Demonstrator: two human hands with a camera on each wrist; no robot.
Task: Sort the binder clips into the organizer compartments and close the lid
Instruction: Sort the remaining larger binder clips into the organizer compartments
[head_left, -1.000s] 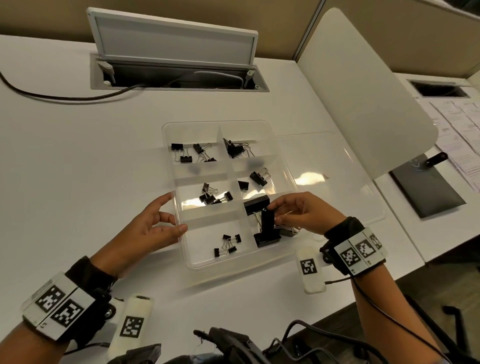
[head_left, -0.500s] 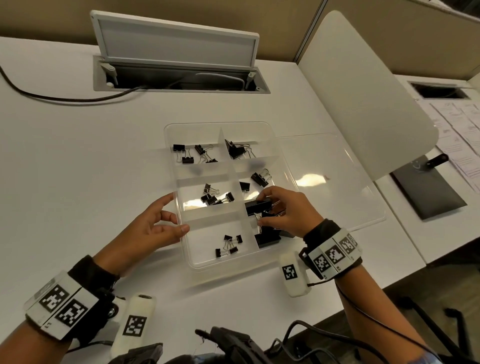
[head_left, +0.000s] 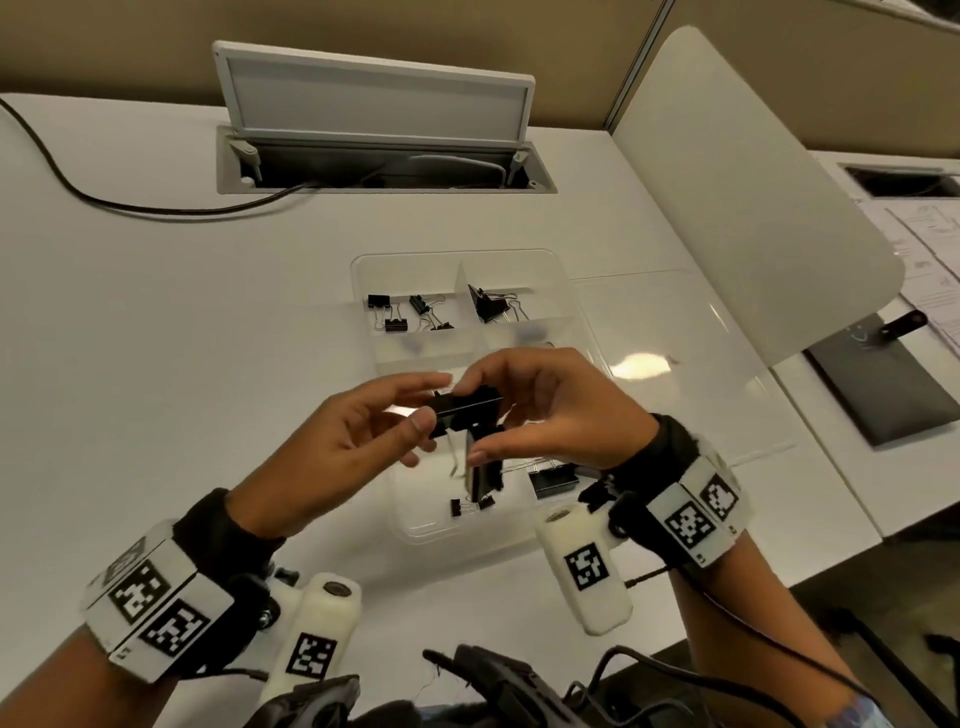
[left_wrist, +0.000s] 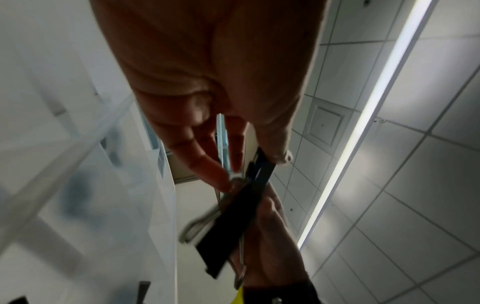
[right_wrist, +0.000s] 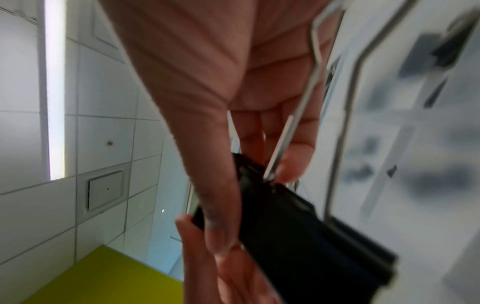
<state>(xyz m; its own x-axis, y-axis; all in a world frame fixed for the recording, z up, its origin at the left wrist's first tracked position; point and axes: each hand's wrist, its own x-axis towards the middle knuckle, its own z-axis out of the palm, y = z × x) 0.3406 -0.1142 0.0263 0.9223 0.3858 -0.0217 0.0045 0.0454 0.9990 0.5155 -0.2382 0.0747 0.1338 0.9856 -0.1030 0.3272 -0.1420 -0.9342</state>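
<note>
Since the earlier frames, the left hand (head_left: 358, 441) had left the near-left rim of the clear plastic divided organizer tray (head_left: 563, 291) and risen to meet the right hand (head_left: 561, 410), which had lifted a large black metal binder clip (head_left: 467, 408) out of the tray's near-right compartment. Both hands were now above the middle of the tray, clear of its dividers.

The left grip pinched the clip's left end between thumb and fingertips (left_wrist: 281, 158); the right grip pinched its right end, with one finger (right_wrist: 296, 164) pressed against a silver wire handle (right_wrist: 291, 131). The clip's long axis ran roughly left to right across the tray, so it lay directly between the two grips, shared about equally. A second large black clip (head_left: 483, 470) stood on end just below the right thumb, and whether it was held or only resting in the tray I could not tell.

Small black clips (head_left: 410, 314) lay in the tray's far-left compartment, a medium one (head_left: 491, 306) in the far-right, and another large one (head_left: 553, 478) in the near-right. The clear flat lid (head_left: 701, 364) lay open on the white tabletop (head_left: 156, 338) to the tray's right.

By my judgement, the held clip would go back down toward the near-right compartment, and the right hand was the nearer one to carry it there.
</note>
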